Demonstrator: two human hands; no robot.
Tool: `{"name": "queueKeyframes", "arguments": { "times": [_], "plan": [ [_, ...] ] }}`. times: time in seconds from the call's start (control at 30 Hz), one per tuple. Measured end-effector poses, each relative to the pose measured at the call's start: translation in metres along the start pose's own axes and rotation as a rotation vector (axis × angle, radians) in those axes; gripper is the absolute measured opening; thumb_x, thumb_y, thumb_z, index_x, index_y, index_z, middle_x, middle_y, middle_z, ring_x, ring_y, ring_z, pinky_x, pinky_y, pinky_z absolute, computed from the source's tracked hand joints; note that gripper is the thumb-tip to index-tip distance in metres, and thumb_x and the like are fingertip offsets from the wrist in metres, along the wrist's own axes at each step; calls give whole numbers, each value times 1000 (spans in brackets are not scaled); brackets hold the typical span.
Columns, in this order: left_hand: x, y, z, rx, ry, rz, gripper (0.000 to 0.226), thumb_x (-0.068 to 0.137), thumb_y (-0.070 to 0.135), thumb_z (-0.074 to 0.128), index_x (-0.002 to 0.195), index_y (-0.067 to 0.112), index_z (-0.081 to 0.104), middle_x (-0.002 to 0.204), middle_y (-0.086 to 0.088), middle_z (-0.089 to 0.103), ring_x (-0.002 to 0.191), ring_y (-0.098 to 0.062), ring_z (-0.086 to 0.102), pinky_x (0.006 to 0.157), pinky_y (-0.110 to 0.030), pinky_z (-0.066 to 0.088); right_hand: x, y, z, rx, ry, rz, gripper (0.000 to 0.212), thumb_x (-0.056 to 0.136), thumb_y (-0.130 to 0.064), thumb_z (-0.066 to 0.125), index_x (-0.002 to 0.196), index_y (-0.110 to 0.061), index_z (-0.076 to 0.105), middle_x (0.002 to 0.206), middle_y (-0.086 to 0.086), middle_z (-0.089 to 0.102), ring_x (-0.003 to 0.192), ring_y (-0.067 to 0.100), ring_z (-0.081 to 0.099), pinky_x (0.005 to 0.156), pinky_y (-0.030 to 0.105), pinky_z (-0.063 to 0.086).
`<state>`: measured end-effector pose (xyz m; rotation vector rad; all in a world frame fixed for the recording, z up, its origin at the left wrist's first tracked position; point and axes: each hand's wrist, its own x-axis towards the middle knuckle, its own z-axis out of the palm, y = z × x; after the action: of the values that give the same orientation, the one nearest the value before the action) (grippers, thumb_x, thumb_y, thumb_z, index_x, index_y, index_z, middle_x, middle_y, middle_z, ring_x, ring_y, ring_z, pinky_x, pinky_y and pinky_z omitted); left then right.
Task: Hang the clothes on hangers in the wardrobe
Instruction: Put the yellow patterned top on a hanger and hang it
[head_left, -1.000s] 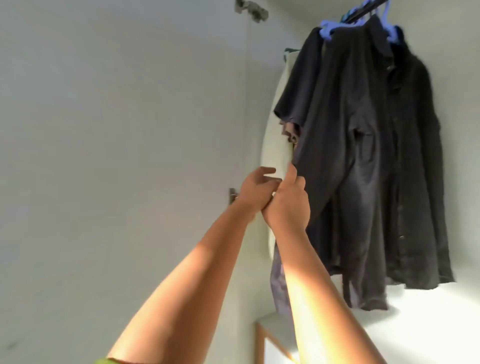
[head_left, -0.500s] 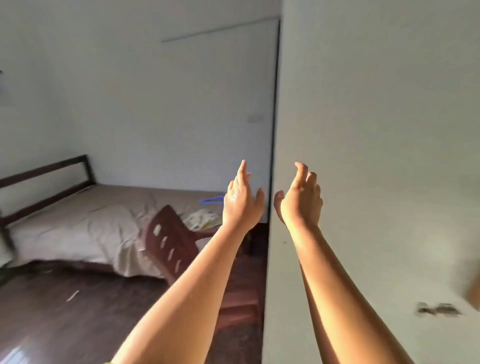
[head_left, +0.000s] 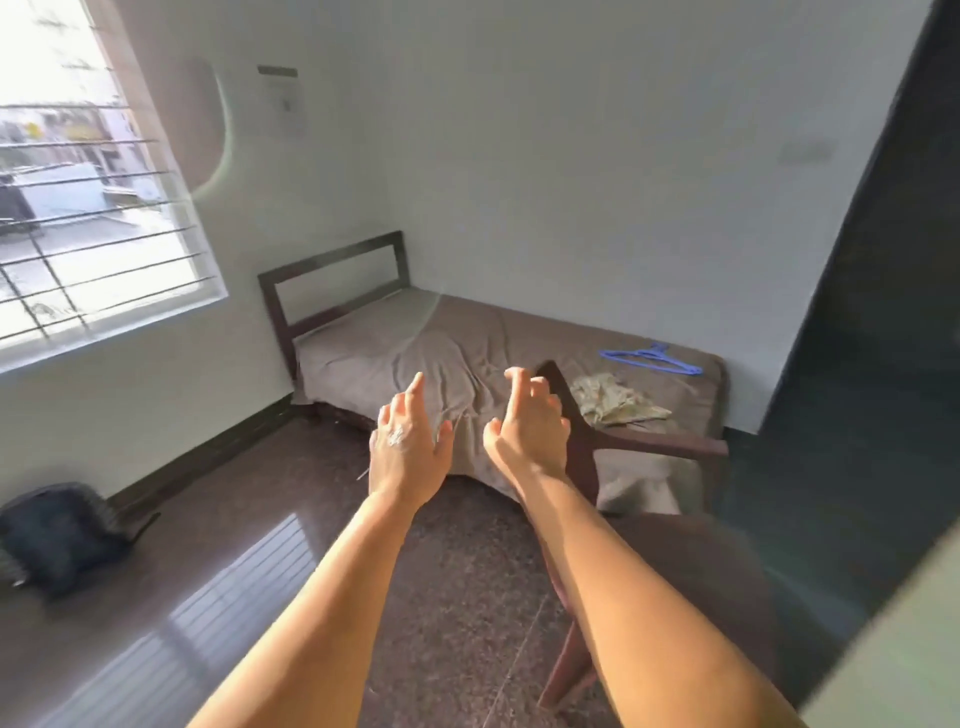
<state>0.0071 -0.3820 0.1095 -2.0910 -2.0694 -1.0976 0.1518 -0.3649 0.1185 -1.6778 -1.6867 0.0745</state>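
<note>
Ahead of us, at twelve o'clock, both arms reach out over the dark floor (head_left: 457, 582) with nothing in them: our left hand (head_left: 408, 451) has its fingers straight and spread, and our right hand (head_left: 527, 434) has its fingers loosely bent, gripping nothing. We judge they are held forward and ready because the next garment is to be fetched, not because anything is being carried

On the bed (head_left: 519, 343), at about one o'clock from our hands, lies a crumpled pale patterned garment (head_left: 615, 402), and just beyond it, toward two o'clock, a blue plastic hanger (head_left: 652, 360), the two near each other but apart. They look laid out there as a pair waiting to be joined. A brown chair (head_left: 649, 441) stands between us and that end of the bed, its back partly hiding the garment's near edge, so our reach will likely need to pass over or around it

At nine o'clock a dark bag (head_left: 57, 538) sits on the floor under the barred window (head_left: 93, 208). The wardrobe's hanging space is not in view
</note>
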Motion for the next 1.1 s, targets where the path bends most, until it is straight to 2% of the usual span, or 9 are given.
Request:
{"name": "queueKeyframes", "arguments": {
  "times": [0.27,0.37,0.47,0.57,0.83,0.9,0.97,1.0,1.1],
  "plan": [
    [95,-82,48,133,-64,-121,70,94,39,54,151,16,22,145,-5,38,132,-27,33,102,-46,36,111,-27,125,44,-157,-38,56,79,-22,60,130,-25,37,127,4,46,117,27,46,92,43,45],
    [138,-124,72,165,-68,-181,62,93,38,56,147,15,34,143,-5,41,131,-29,34,99,-48,39,145,-28,179,65,-199,-29,53,79,-23,60,128,-26,37,126,4,45,116,27,45,91,46,46],
    [195,-168,102,221,-46,-131,21,92,32,58,103,18,68,127,-1,59,121,-27,46,90,-45,43,191,-24,231,39,-215,-13,47,85,-40,60,125,-24,39,125,5,44,115,27,44,90,45,46],
    [267,-195,129,237,-77,-64,32,92,34,58,67,17,64,99,5,70,106,-25,56,83,-41,43,249,-20,280,-4,-207,-6,48,86,-53,56,119,-21,43,122,7,47,114,29,45,88,45,46],
    [454,-225,230,28,-190,230,41,86,34,40,91,6,69,122,-8,66,111,-34,56,88,-44,48,395,11,371,-43,-140,257,36,94,-43,43,86,-14,62,98,6,64,94,29,55,78,36,46],
    [488,-218,266,75,-385,196,57,87,31,49,140,10,45,144,-7,46,129,-33,41,100,-46,41,422,37,391,-97,-160,288,29,93,-36,44,90,-13,62,102,8,62,98,31,54,76,35,43],
    [515,-210,312,85,-569,162,81,89,25,55,155,18,9,157,-4,23,139,-31,24,109,-46,31,447,70,409,-127,-172,341,24,92,-33,47,96,-15,61,106,9,60,101,32,53,78,36,44],
    [527,-205,336,79,-616,172,80,89,24,55,155,20,8,159,-4,17,140,-30,20,110,-45,29,460,89,419,-139,-188,375,23,92,-33,48,100,-16,60,109,9,58,103,32,52,81,37,45],
    [559,-195,414,100,-630,306,35,93,31,50,124,18,60,146,-1,41,133,-26,30,104,-42,32,493,156,459,-157,-330,544,30,92,-38,52,114,-18,55,125,9,48,117,31,46,94,40,44]
  ]
}}
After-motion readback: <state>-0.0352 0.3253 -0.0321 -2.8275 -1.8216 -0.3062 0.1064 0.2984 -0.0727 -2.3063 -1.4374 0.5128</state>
